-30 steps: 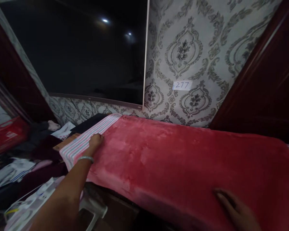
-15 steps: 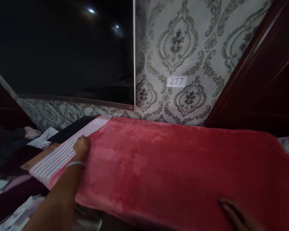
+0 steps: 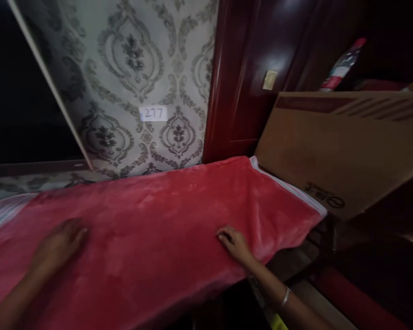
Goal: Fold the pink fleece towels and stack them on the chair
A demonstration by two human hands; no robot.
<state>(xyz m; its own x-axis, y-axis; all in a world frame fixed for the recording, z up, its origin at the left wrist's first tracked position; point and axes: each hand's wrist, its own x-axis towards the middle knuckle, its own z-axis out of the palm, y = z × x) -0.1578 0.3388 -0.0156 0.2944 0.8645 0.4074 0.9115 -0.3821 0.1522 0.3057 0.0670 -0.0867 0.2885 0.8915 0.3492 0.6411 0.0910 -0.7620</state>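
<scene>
A red plush blanket [image 3: 158, 220] covers a long raised surface along the wall. Pale striped cloth [image 3: 7, 211] shows at its left end, and a thin striped edge [image 3: 291, 188] runs along the right end. My left hand [image 3: 62, 243], somewhat blurred, rests on the left part of the blanket, thumb apart from the fingers. Right of the middle, my right hand [image 3: 234, 244] is at the blanket with loosely bent fingers and a gap beside the thumb; nothing shows in it. Folds run through the blanket to the right of that hand.
A large cardboard box [image 3: 337, 151] stands at the right end, with a plastic bottle [image 3: 342, 66] behind it. Behind the blanket are patterned wallpaper with a paper label [image 3: 153, 113], a dark screen [image 3: 17, 91] and a dark red door frame [image 3: 234, 82].
The view has swung right, bringing the box and the blanket's right end into sight. My left hand has left the striped border for the red part. My right hand now shows fully.
</scene>
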